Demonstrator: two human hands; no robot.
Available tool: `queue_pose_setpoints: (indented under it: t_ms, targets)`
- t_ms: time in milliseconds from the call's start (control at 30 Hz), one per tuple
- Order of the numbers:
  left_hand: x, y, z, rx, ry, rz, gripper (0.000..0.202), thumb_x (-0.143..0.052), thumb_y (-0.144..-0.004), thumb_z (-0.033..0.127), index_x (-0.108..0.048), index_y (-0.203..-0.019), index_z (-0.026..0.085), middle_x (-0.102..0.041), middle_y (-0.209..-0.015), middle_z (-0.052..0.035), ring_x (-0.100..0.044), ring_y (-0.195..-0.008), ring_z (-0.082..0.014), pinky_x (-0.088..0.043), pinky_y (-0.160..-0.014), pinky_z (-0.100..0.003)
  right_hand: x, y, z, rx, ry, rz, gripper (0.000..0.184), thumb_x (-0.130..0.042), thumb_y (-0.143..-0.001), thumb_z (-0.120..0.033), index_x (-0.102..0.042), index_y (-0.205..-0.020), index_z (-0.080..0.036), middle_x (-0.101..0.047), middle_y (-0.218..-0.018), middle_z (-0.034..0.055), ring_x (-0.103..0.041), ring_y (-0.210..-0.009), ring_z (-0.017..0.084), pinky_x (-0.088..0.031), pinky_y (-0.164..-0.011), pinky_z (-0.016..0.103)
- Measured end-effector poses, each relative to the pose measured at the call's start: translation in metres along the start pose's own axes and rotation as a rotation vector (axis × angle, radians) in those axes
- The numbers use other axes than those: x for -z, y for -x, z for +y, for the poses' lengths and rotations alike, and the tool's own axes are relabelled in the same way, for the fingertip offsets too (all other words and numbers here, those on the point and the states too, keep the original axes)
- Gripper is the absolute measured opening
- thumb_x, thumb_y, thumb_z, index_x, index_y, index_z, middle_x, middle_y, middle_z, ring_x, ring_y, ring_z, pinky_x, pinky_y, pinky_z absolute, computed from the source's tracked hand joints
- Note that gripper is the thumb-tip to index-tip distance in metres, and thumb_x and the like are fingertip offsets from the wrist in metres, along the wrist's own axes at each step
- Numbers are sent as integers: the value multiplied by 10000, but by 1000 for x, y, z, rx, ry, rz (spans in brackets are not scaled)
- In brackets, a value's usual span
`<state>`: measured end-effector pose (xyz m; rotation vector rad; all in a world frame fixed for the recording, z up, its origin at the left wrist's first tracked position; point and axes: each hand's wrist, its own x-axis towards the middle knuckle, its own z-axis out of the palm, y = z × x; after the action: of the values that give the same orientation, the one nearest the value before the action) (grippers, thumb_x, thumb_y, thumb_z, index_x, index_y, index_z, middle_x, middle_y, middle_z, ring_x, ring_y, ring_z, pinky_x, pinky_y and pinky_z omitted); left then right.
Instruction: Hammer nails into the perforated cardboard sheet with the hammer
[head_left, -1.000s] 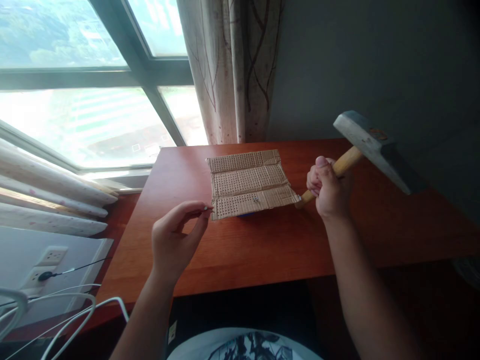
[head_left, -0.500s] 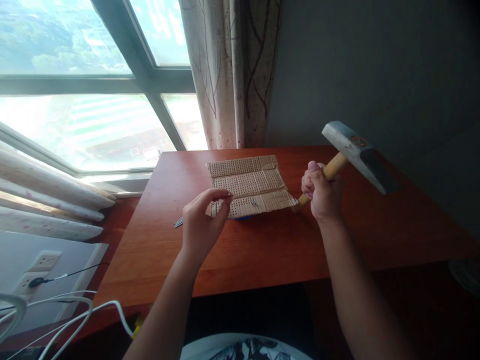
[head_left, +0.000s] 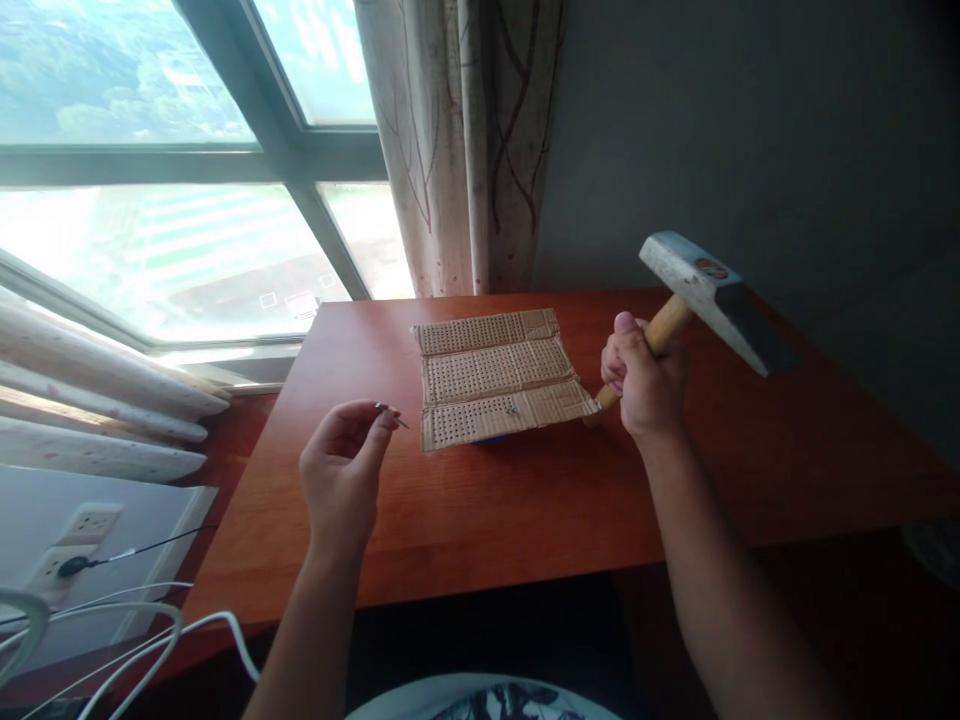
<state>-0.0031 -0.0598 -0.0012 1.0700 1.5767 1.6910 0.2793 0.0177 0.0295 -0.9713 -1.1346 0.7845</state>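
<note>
A flat piece of brown cardboard (head_left: 495,378), punched with rows of small holes, lies on the red-brown wooden table (head_left: 525,500). One small nail (head_left: 511,408) sticks in its near strip. My left hand (head_left: 341,480) hovers left of the cardboard, thumb and forefinger pinched on a thin nail (head_left: 400,421). My right hand (head_left: 646,385) is a fist round the wooden handle of a hammer (head_left: 709,300), just right of the cardboard. The grey metal head is raised above the table, up and to the right.
A patterned curtain (head_left: 480,140) hangs behind the table beside a large window (head_left: 172,200). Rolled pale fabric (head_left: 97,410) lies at the left. A wall socket (head_left: 75,535) with a black plug and white cables (head_left: 135,625) are at lower left.
My left hand reached over the cardboard's near left corner, then drew back left and toward me, still pinching a nail. The hammer head dropped slightly and shifted left.
</note>
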Motion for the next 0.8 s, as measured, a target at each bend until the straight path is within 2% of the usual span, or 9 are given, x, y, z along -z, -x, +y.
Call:
queue_pose_setpoints:
  t_ms: [233, 500, 633, 800]
  targets:
    - [-6, 5, 16, -99, -61, -87, 181, -806, -768, 257, -712, -901, 178, -737, -839, -16, -708, -805, -142, -568, -750, -234, -6, 13, -8, -3, 27, -10, 550, -639, -906, -524, -343, -551, -226, -298, -478, -67, -276, -400, 70, -220, -359, 247]
    - [-15, 6, 13, -228, -124, -203, 141, -765, -818, 250, -716, -937, 191, -734, -869, -17, -688, -787, -133, -544, -752, -247, -10, 19, -12, -6, 58, -53, 550, -620, -926, -514, -348, -553, -216, -308, -495, -58, -284, -424, 69, -218, -379, 242]
    - [-27, 6, 18, -276, -201, -279, 126, -743, -837, 264, -716, -935, 190, -749, -860, -24, -680, -764, -141, -538, -720, -253, -5, 19, -7, 3, 68, -44, 556, -616, -923, -532, -343, -555, -216, -300, -492, -61, -274, -420, 67, -201, -373, 240]
    - [-49, 6, 28, -389, -364, -431, 50, -695, -865, 228, -733, -887, 203, -767, -839, -2, -664, -686, -122, -525, -669, -240, 1, 14, -2, 18, 28, -9, 558, -624, -917, -522, -342, -540, -224, -286, -466, -69, -272, -392, 68, -196, -361, 255]
